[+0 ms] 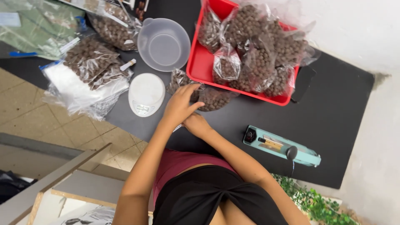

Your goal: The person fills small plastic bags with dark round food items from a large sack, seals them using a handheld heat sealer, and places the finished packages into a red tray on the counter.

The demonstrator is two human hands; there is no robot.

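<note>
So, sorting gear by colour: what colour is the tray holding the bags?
Red tray, seen from the head view.

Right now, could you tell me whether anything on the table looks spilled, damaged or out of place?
Nothing looks spilled or damaged. The red tray juts past the table's far edge, heaped with bags of brown balls. One bag lies off the tray, under the left hand, with the right hand beside it. The scale and bowl sit upright.

Red tray [199, 62], black table [333, 104], white scale [146, 94], clear bowl [163, 44], light-blue sealer [281, 146] w/ black knob, brown balls in transparent bags [258, 54], green plant [316, 204].
</note>
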